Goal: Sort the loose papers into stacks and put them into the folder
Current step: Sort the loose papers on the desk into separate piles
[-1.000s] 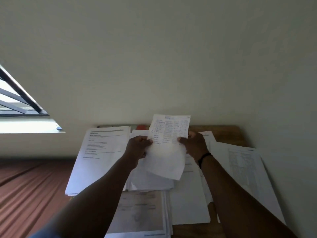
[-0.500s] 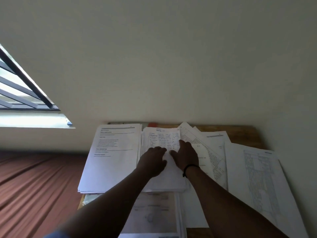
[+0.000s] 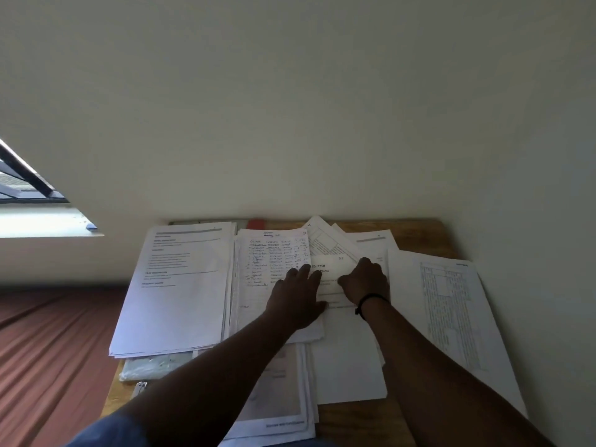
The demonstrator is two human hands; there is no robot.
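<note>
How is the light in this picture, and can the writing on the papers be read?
Head view: daylight comes from the window at left, and the scene is dim; both arms look very dark. The handwritten sheet shows lines but is too soft to read. The wide lens bends the table edges.

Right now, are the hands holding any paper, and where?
The right hand grips a printed sheet at its right edge. The left hand lies flat, holding nothing.

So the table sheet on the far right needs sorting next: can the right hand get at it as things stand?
Probably yes: the table sheet lies uncovered just right of the right hand, nothing between them, though that hand would first have to let go of the ID sheet.
</note>
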